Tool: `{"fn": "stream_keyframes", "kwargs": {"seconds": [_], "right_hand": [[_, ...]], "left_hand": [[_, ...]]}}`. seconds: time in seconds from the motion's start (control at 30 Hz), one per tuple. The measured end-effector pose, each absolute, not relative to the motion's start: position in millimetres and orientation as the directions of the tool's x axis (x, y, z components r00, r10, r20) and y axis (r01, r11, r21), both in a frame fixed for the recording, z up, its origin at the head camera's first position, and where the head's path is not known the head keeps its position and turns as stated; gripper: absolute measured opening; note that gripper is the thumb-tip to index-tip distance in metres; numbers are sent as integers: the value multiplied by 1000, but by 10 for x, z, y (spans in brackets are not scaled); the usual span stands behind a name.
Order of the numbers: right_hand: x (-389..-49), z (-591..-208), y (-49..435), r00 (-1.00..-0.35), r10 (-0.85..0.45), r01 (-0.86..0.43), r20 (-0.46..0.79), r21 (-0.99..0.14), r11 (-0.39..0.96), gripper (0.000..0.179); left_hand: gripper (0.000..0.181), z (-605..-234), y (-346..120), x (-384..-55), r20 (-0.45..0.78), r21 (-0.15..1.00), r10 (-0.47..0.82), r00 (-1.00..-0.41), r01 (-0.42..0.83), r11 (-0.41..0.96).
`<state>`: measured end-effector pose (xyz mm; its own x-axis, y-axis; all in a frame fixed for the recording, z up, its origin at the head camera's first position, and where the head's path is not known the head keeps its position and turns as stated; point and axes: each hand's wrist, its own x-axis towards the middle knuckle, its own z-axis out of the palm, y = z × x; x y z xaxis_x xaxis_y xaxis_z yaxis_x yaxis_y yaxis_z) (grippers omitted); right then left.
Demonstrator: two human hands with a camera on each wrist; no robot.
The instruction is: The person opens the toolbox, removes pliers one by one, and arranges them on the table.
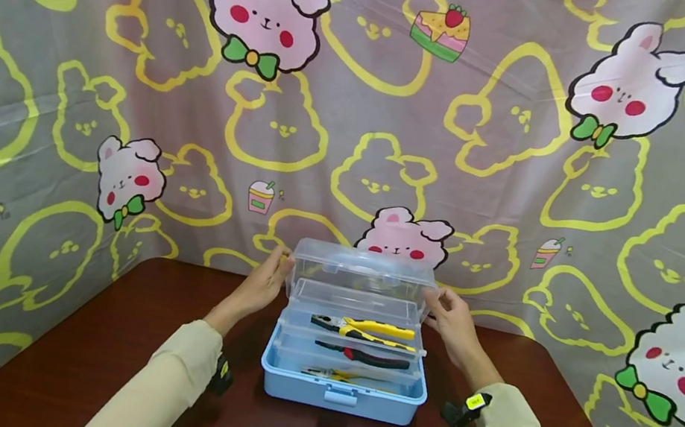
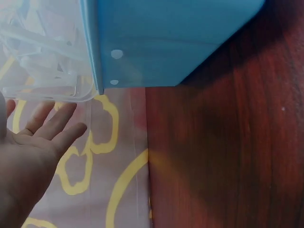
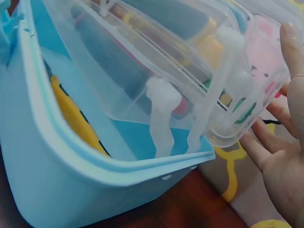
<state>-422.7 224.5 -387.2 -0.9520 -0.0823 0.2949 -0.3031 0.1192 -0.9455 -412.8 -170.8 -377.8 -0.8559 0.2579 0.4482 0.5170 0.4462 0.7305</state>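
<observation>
A light blue toolbox stands on the table with its clear lid raised and its clear trays folded out. The left hand holds the lid at its left end; in the left wrist view its fingers reach to the lid's rim. At the right end, the right hand grips the lid, with thumb and fingers about the rim in the right wrist view. Yellow-and-black pliers lie on the upper tray and red-and-black pliers below them. Another yellow-handled pair of pliers lies in the base.
The toolbox sits on a dark reddish-brown table. Behind and at both sides hangs a patterned curtain close to the table's edges. A blue latch is on the box's front. White hinge arms join the trays to the base.
</observation>
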Motion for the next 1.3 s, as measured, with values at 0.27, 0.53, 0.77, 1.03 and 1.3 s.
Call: {"fn": "stream_keyframes", "kwargs": {"seconds": [0.27, 0.53, 0.77, 1.03, 1.3], "right_hand": [[-4301, -3878, 2294, -957, -152, -256, 246, -966, 47, 64], [-4400, -3829, 2236, -977, -125, -190, 173, -972, 137, 63], [-4484, -3835, 2149, -991, -71, -128, 115, -969, 210, 57], [-4498, -3860, 2157, -995, -85, -67, 49, -972, 227, 58], [-4476, -3925, 2144, -995, -99, -26, 6, -979, 202, 59]], "left_hand": [[59, -3852, -1682, -4255, 316, 872, 210, -925, 370, 321], [53, -3985, -1584, -4333, 286, 929, 144, -947, 311, 200], [49, -4054, -1608, -4364, 243, 949, 98, -965, 257, 182], [49, -4069, -1580, -4386, 237, 944, 83, -968, 250, 218], [50, -4059, -1599, -4377, 161, 967, 83, -984, 174, 185]]}}
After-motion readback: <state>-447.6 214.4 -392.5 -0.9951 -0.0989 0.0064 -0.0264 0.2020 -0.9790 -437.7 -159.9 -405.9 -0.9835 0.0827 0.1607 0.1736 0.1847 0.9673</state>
